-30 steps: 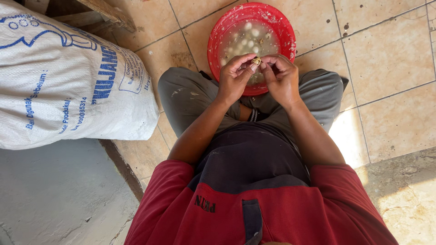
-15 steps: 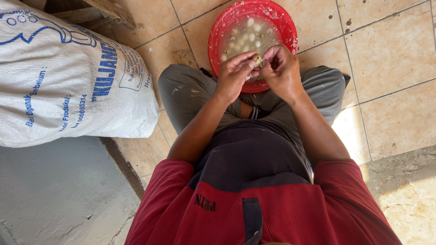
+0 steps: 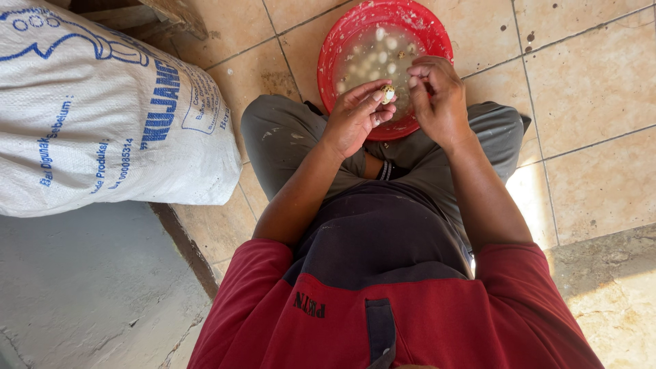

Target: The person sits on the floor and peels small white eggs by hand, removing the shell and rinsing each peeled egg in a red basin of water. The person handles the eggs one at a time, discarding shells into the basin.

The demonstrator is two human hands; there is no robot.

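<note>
White woven sack (image 3: 102, 116) with blue print, lying well off to the left of the fingers, on tan floor tiles (image 3: 588, 82) beside a grey concrete slab (image 3: 89, 294). Closer in, left hand (image 3: 355, 116) raised over grey-trousered knees (image 3: 287, 137), fingertips (image 3: 378, 96) pressed together around a small speckled egg (image 3: 387, 92), pinching it from both sides. Just right of that egg, apart from it by a narrow gap, right hand (image 3: 437, 96) with fingers (image 3: 420, 72) curled inward and bunched; whether something tiny sits pinched between them, cannot tell. Behind and beneath both sets of fingers, red plastic basin (image 3: 342, 41) on the tiles, filled with cloudy water and pale round eggs (image 3: 379, 51) floating just beyond the fingertips. Nearer the camera, forearms running back to red sleeves (image 3: 260, 287).
</note>
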